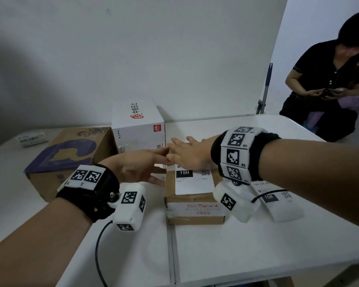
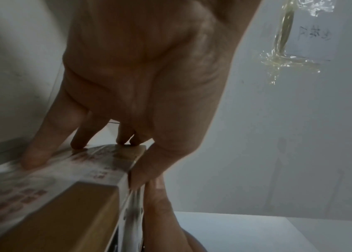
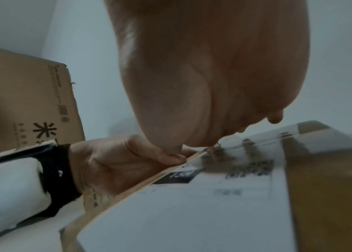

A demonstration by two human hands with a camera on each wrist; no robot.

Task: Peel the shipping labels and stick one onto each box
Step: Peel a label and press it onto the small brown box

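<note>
On the white counter [image 1: 236, 255] by a white wall [image 1: 174, 48], the small brown box [image 1: 195, 219] sits near centre. The left hand [image 1: 133, 168] grips its left edge; the right hand [image 1: 189, 154] presses flat on its label [image 1: 193, 185]. Another person [image 1: 330, 90] is far right.

I face a white wall [image 1: 174, 48], shadowed on the left. My white table [image 1: 257, 255] has a seam down its middle; a person in black [image 1: 330, 79] crouches beyond it.
</note>
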